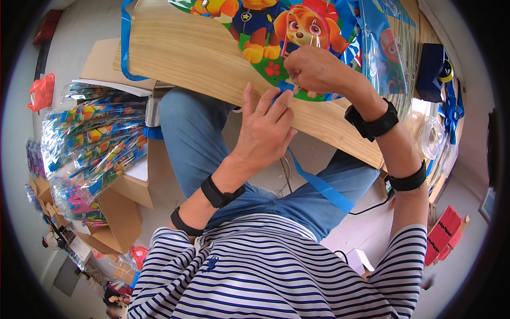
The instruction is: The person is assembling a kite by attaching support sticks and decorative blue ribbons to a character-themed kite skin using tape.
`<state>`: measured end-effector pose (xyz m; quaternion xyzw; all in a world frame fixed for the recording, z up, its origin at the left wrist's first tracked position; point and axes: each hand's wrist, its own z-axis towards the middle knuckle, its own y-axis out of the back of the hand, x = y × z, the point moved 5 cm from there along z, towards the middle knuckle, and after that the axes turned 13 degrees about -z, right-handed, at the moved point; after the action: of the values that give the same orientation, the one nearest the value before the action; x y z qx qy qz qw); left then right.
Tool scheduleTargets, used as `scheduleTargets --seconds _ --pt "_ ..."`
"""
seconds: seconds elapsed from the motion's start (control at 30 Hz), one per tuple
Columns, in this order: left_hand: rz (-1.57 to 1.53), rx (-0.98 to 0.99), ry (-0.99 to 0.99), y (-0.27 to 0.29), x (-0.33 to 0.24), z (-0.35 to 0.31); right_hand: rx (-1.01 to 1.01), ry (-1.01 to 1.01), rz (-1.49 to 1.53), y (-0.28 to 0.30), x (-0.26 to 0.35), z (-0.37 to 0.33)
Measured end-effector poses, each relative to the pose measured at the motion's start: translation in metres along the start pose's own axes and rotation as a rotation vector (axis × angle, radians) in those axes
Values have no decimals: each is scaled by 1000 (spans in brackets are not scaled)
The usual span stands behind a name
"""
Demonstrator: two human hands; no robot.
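A cartoon-printed sheet (272, 67) with a rounded green lower edge lies on the wooden table at the top of the head view. Over its lower part, my right hand (317, 69) is closed, knuckles up; what its fingers hold is hidden. Just left of it, my left hand (265, 123) hovers at the table's front edge, fingers spread. A piece of blue ribbon (287, 86) shows at the sheet's edge by its fingertips; whether the fingers grip it is unclear. Below the left hand a blue ribbon (321, 186) hangs between my knees, perhaps the same one.
The wooden table (180, 50) has a blue ribbon loop (126, 42) over its left end. On the left, an open cardboard box (119, 212) stands near a heap of clear-wrapped printed packs (98, 141). Thin rods (413, 48) and a dark blue box (429, 72) lie at the right.
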<state>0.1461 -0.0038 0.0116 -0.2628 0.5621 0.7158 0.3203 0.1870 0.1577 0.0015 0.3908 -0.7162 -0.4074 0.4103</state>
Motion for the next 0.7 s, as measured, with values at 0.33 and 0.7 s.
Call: scheduleTargets --seconds 0.33,0.7 --pt "110 25 -6 -2 -4 5 -35 -120 -162 7 3 0" --pt "145 43 -36 -5 -10 7 -420 -205 -336 37 -5 -11"
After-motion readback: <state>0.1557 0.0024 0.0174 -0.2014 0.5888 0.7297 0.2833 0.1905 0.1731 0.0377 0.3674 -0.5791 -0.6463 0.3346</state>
